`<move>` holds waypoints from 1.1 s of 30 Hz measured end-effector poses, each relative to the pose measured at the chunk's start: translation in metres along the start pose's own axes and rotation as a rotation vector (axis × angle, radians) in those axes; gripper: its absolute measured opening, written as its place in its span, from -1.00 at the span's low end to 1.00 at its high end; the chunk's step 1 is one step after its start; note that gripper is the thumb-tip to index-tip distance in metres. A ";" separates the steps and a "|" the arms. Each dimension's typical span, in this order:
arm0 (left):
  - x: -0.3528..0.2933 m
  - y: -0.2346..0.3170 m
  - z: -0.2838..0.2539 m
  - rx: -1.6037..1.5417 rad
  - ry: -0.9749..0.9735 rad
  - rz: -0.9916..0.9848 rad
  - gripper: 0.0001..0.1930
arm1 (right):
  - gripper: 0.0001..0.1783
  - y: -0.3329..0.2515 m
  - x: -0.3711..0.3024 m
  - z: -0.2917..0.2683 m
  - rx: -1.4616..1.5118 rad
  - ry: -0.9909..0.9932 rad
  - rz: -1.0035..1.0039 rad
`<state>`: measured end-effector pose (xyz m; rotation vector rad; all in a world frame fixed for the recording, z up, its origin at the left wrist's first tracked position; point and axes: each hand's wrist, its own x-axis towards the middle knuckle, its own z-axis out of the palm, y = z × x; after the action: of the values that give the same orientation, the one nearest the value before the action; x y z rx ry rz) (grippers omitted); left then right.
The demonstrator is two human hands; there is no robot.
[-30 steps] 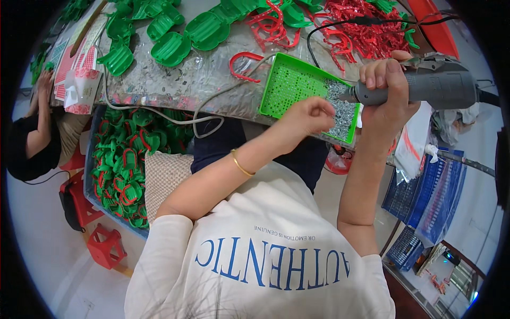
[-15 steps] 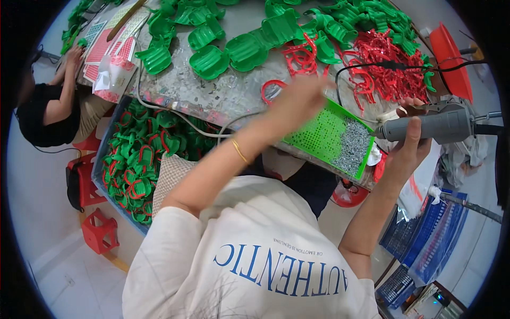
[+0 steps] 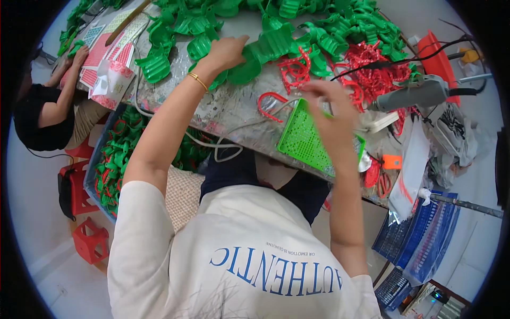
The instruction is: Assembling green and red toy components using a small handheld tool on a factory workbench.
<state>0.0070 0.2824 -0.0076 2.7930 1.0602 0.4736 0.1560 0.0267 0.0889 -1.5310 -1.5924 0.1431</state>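
Observation:
My left hand is at the row of green plastic pieces, its fingers closed over the edge of a curved green plastic piece. The fingertips are partly hidden. My right hand, blurred by motion, is above a bright green perforated tray; its fingers are apart and nothing shows in them. The hand and forearm cover much of the tray's right side. A grey electric screwdriver is right of that hand, out of its grip. One curved red plastic strip lies left of the tray.
A heap of red strips and piles of green pieces cover the table's far side. A blue bin below the left edge holds green pieces with red strips. Scissors lie at right. Another person works at far left.
My right hand has let go of the electric screwdriver and moved left over the tray. My left hand has moved from above the tray to the green pieces at the upper left.

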 end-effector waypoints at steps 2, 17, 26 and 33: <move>0.009 -0.010 0.003 -0.086 -0.163 -0.063 -0.43 | -0.78 0.036 0.007 0.043 -0.186 -0.157 -0.067; -0.085 0.030 -0.072 -1.419 0.501 -0.566 -0.81 | -0.88 0.078 0.003 0.091 -0.418 -0.240 0.028; -0.151 0.063 -0.044 -1.325 0.306 -0.647 -0.79 | -0.86 0.047 0.011 0.059 0.493 0.257 0.451; -0.129 0.115 -0.047 -1.409 0.097 -0.528 -0.76 | -0.83 -0.004 -0.021 0.037 0.387 -0.181 0.461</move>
<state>-0.0270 0.1106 0.0303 1.2337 0.8593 0.8262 0.1252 0.0259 0.0593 -1.5758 -1.2249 0.8175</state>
